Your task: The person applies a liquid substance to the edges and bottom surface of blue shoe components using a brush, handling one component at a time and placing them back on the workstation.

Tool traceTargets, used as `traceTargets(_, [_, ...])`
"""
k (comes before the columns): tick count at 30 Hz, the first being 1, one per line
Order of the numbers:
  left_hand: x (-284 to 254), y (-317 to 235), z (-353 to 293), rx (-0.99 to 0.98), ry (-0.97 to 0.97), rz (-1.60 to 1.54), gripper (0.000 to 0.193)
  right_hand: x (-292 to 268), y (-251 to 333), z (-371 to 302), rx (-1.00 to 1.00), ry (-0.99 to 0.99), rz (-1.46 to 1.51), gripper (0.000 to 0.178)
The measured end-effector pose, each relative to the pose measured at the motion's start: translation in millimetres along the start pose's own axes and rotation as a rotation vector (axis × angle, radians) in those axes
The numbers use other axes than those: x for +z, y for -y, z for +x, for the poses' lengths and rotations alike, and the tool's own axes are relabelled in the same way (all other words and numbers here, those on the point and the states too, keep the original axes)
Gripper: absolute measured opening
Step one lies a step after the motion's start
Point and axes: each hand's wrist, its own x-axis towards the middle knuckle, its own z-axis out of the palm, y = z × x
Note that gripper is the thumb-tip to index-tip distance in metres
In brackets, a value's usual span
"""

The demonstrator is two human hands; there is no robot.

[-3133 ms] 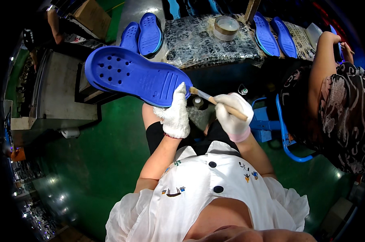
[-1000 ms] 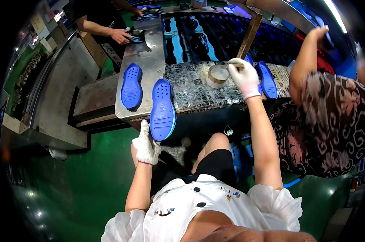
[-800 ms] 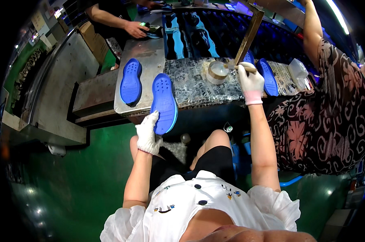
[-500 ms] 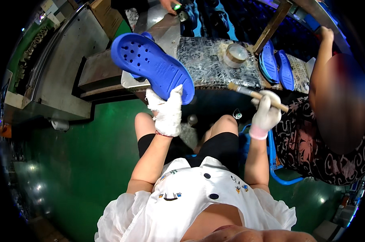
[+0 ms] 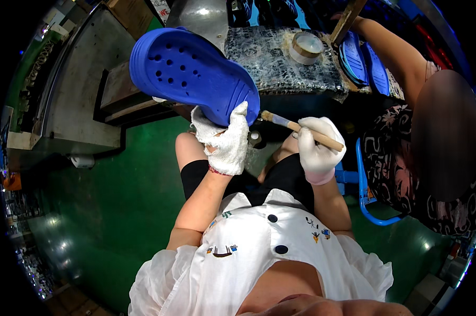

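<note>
A blue clog (image 5: 196, 73) with rows of round holes is held up in front of me, its holed part toward the far left. My left hand (image 5: 228, 139), in a white knit glove, grips it by the near end, thumb on the upper face. My right hand (image 5: 321, 145), in a white glove with a pink cuff, closes round the wooden handle of a paintbrush (image 5: 286, 122). The bristles point left and lie close to the clog's near right edge; whether they touch it I cannot tell.
Beyond the clog is a plastic-wrapped work surface (image 5: 259, 58) bearing a round tub (image 5: 306, 48). Blue soles (image 5: 375, 68) lie at its right. A co-worker (image 5: 406, 158) in a patterned top sits to my right by a blue chair (image 5: 372, 210). A metal cabinet (image 5: 64, 95) stands left.
My right hand has brought the paintbrush leftward to the clog's edge. The clog has turned and tilted slightly in my left hand. The co-worker's arm has moved over the surface at the right.
</note>
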Motion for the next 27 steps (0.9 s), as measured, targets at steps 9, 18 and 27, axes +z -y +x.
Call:
traceTargets(9, [-1, -1, 1, -0.034, 0.004, -0.035, 0.058, 0, 3, 4, -0.010, 0.038, -0.079, 0.012])
traceTargets(18, [-2, 5, 2, -0.007, 0.027, 0.005, 0.054, -8, 6, 7, 0.002, 0.056, -0.097, 0.011])
traceTargets(27, [2, -6, 46, -0.337, 0.273, -0.298, 0.028, -70, 65, 17, -0.508, 0.330, -0.121, 0.018])
